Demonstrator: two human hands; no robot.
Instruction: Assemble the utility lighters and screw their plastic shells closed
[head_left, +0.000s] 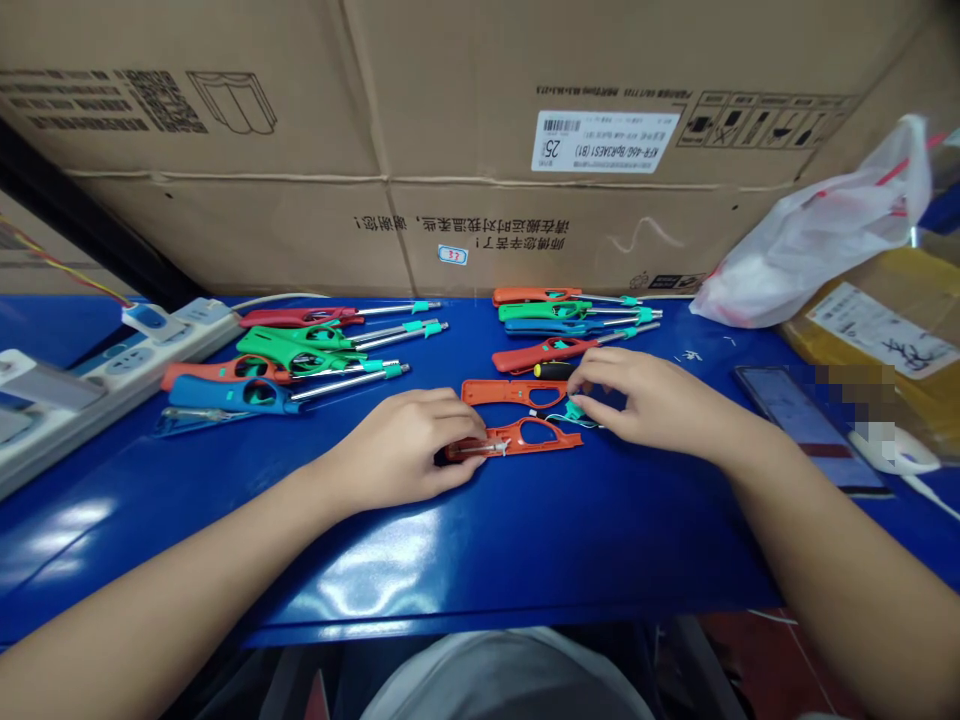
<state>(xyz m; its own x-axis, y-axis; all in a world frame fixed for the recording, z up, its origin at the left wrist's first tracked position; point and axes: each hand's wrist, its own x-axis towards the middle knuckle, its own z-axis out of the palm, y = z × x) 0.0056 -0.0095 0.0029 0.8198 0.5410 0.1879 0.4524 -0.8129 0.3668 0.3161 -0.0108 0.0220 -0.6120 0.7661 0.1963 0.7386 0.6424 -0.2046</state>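
Note:
My left hand (420, 445) is closed on the left end of an orange lighter half-shell (566, 440), which lies open side up with a trigger-guard loop. Inside that shell sits a clear fuel tank (487, 449), partly covered by my fingers. A second orange half-shell (495, 392) lies just behind, apart from the first. My right hand (637, 395) pinches a small teal trigger piece (574, 409) with thin wires over the right ends of the shells. Right behind those fingers rests a black and yellow screwdriver handle (553, 370), its far end hidden by the hand.
Assembled lighters lie in two groups, left (274, 398) and right (544, 355). A power strip (135, 360) stands at left. To the right are a phone (795, 420), a white plastic bag (810, 240) and a taped parcel (892, 330). A large carton (465, 90) walls off the back.

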